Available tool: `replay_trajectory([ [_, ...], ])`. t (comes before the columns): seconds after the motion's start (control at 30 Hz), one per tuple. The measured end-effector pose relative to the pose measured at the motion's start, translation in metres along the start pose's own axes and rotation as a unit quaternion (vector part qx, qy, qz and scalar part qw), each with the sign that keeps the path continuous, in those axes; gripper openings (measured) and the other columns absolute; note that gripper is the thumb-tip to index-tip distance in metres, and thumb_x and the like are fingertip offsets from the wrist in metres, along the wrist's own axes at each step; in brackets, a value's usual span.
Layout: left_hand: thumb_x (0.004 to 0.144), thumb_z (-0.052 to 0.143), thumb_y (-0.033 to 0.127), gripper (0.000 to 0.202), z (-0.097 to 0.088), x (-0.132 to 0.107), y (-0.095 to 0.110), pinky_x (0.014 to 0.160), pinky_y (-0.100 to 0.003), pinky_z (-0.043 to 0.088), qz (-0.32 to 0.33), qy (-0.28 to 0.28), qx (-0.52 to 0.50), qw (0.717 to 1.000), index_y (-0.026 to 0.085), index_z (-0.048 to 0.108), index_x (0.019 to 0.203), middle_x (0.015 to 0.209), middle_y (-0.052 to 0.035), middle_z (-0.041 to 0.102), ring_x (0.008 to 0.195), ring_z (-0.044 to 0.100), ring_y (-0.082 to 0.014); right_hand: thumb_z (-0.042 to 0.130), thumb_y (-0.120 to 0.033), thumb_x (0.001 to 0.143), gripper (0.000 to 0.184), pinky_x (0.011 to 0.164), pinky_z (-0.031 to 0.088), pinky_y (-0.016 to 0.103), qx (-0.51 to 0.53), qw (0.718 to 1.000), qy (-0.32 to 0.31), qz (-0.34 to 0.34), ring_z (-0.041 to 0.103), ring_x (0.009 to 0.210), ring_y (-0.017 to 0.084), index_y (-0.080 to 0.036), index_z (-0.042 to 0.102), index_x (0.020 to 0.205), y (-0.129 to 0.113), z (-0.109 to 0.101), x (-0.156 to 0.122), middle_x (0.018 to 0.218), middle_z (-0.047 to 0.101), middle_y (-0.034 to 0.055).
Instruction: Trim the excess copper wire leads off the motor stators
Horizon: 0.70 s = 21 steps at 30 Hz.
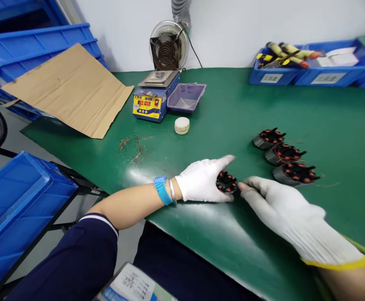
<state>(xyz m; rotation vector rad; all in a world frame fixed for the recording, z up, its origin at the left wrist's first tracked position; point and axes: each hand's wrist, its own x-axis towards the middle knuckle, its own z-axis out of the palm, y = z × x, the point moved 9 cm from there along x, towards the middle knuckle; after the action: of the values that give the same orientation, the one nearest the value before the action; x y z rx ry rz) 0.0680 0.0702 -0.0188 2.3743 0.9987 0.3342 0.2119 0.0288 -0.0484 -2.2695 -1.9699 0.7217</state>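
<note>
My left hand (pixel 201 179), in a white glove, is wrapped round a motor stator (pixel 226 182) with copper windings and a black insulating frame. The stator sits low over the green table, its open end facing up. Close by on the right, my gloved right hand (pixel 273 202) has thumb and forefinger pinched together at the stator's edge. Whatever lies between those fingertips is too small to make out. Beyond the right hand, three more stators (pixel 284 154) stand in a slanting row, with thin wire ends sticking out.
Copper wire scraps (pixel 135 148) lie on the green table (pixel 226 121). Behind them are a blue heating unit (pixel 151 100), a purple tray (pixel 187 97), a round white tin (pixel 181 125) and a fan (pixel 166 52). Cardboard (pixel 72 92) leans at left; a blue tool bin (pixel 273 75) stands back right.
</note>
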Motion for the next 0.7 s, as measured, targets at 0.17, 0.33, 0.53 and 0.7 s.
replay_trajectory([
  [0.17, 0.074, 0.064, 0.035, 0.087, 0.004, 0.0, 0.005, 0.09, -0.038, 0.053, 0.027, -0.018, -0.039, 0.999, 0.014, 0.028, 0.151, 0.112, -0.0102, 0.069, 0.105, 0.066, -0.0269, 0.037, -0.056, 0.082, 0.047, 0.069, 0.045, 0.034, 0.015, 0.995, -0.08, 0.05, 0.065, 0.08, 0.024, -0.024, 0.069, 0.093, -0.001, 0.01, 0.002, 0.085, 0.069, 0.0058],
  [0.33, 0.059, 0.075, 0.049, 0.108, -0.001, 0.003, -0.009, 0.093, -0.043, 0.052, -0.033, 0.082, -0.089, 0.992, 0.012, 0.028, 0.149, 0.12, -0.0153, 0.064, 0.108, 0.063, -0.031, 0.036, -0.055, 0.084, 0.041, 0.075, 0.045, 0.039, -0.03, 0.991, -0.11, 0.064, 0.064, 0.086, 0.025, -0.03, 0.068, 0.092, 0.002, 0.013, 0.0, 0.088, 0.069, 0.0029],
  [0.53, 0.066, 0.07, 0.039, 0.103, 0.012, 0.004, -0.005, 0.084, -0.037, 0.054, -0.023, 0.041, -0.146, 0.988, 0.012, 0.02, 0.152, 0.106, -0.0095, 0.069, 0.095, 0.068, -0.0258, 0.044, -0.053, 0.076, 0.04, 0.083, 0.049, 0.048, 0.11, 0.989, 0.013, 0.098, 0.064, 0.088, 0.031, -0.023, 0.065, 0.091, 0.011, -0.004, 0.01, 0.09, 0.068, 0.0108],
  [0.7, 0.067, 0.072, 0.037, 0.112, 0.014, 0.002, -0.002, 0.086, -0.036, 0.053, -0.022, -0.018, -0.148, 0.989, 0.017, 0.006, 0.155, 0.114, -0.0087, 0.068, 0.101, 0.067, -0.025, 0.046, -0.046, 0.073, 0.066, 0.076, 0.054, 0.029, 0.272, 0.962, -0.015, -0.017, 0.065, 0.085, 0.018, -0.018, 0.047, 0.133, -0.003, 0.002, 0.013, 0.102, 0.067, 0.0089],
])
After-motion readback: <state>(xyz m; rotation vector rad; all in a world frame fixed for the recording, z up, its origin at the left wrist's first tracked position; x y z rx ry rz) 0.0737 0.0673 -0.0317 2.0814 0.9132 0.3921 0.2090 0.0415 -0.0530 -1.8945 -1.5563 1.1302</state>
